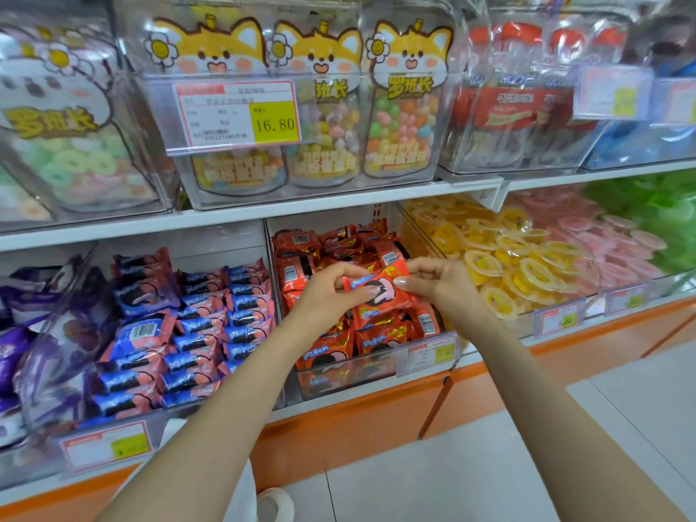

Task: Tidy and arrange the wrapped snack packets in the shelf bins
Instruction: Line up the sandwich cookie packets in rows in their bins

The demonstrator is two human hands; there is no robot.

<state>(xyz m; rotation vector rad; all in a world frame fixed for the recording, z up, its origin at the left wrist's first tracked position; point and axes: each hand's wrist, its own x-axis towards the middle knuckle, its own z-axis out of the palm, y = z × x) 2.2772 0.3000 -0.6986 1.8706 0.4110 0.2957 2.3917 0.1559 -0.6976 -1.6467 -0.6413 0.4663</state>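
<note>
Packet [380, 290]: red wrapper, dark sandwich biscuit pictured, blue logo probably, blurred.
Left hand [331, 292]: pinches its left end.
Right hand [433, 282]: pinches its right end.
Bin [376, 365]: clear, holding matching red packets.

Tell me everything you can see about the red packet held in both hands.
The red packet is a glossy wrapper, apparently plastic film, with a blue logo patch, a dark sandwich-biscuit picture and gold print near its right end. It faces the camera, slightly tilted, above the clear bin of matching red packets. The left hand pinches its left end, the right hand its right end.
</note>
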